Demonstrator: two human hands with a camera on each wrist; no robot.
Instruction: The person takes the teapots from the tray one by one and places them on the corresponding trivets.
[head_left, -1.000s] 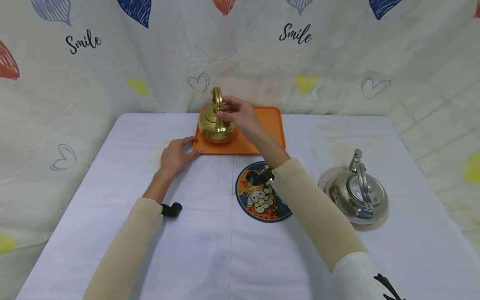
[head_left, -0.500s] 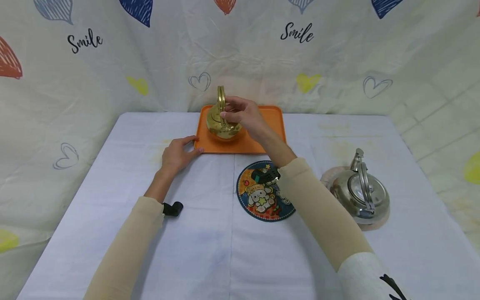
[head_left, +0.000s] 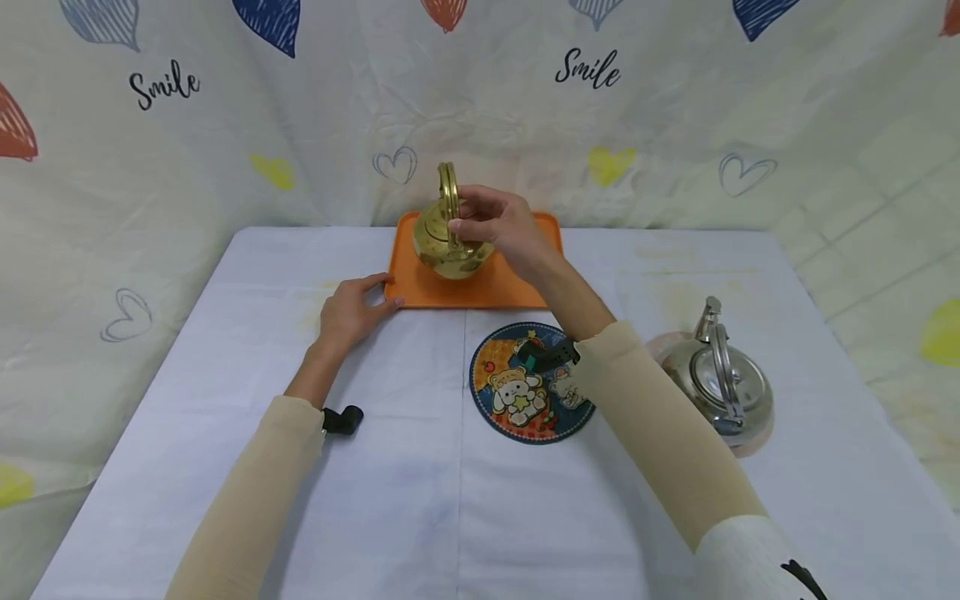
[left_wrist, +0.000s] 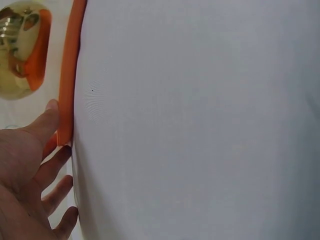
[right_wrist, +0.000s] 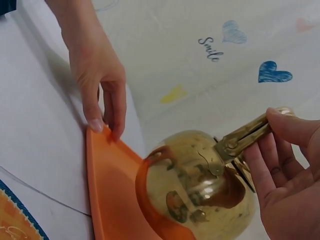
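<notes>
My right hand [head_left: 504, 227] grips the hoop handle of a gold kettle [head_left: 442, 242], thumb on one side and fingers on the other. The kettle hangs over the left half of an orange rectangular tray [head_left: 427, 296]. In the left wrist view, a narrow gap shows between the kettle's base [left_wrist: 42, 60] and the tray's rim [left_wrist: 67, 75]. At the tray's near left corner, my left hand [head_left: 348, 315] pinches the edge between thumb and index finger, its other fingers loosely spread below. The right wrist view shows this left hand [right_wrist: 102, 75] at the corner too.
A round cartoon-print mat [head_left: 517, 400] lies in front of the tray, partly under my right wrist in view. To the right, a silver kettle [head_left: 731, 387] stands on a round pale mat, partly hidden by my right sleeve. A printed cloth [head_left: 510, 108] hangs behind the white-covered table [head_left: 375, 500].
The gold kettle has moved right and slightly up with my right hand holding its handle. My left hand has stayed at the tray's corner.
</notes>
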